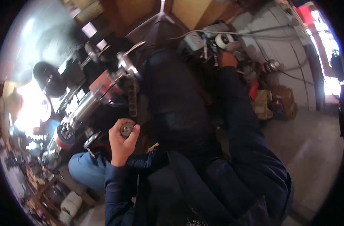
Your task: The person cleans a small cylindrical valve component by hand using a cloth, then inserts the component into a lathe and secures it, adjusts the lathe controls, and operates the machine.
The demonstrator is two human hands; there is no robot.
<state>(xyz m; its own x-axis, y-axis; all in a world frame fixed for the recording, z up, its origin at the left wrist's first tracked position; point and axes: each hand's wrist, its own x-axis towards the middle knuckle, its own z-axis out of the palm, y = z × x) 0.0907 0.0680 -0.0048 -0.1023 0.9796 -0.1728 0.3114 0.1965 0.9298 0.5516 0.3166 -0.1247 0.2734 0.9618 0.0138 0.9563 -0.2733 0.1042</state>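
Observation:
My left hand [120, 147] is closed around a round grey metal part [126, 129], its flat end with a small hole at the centre showing between thumb and fingers. Just beyond it is a dark strip with a row of round holes [133, 98]. My right arm stretches far forward. At its end my right hand [228, 59] reaches into a cluttered heap of tools and parts; its fingers are hidden, so any grip is not visible. Near that hand lie a white roll [224, 40] and a light grey box-like object [194, 40].
To the left stands a metal machine with a bright shaft [83, 107], an orange-red section [101, 86] and a lever handle [131, 49]. Cables [255, 35] cross the back right. A brown bag-like object [284, 101] sits right of the heap. Parts crowd shelves at far left.

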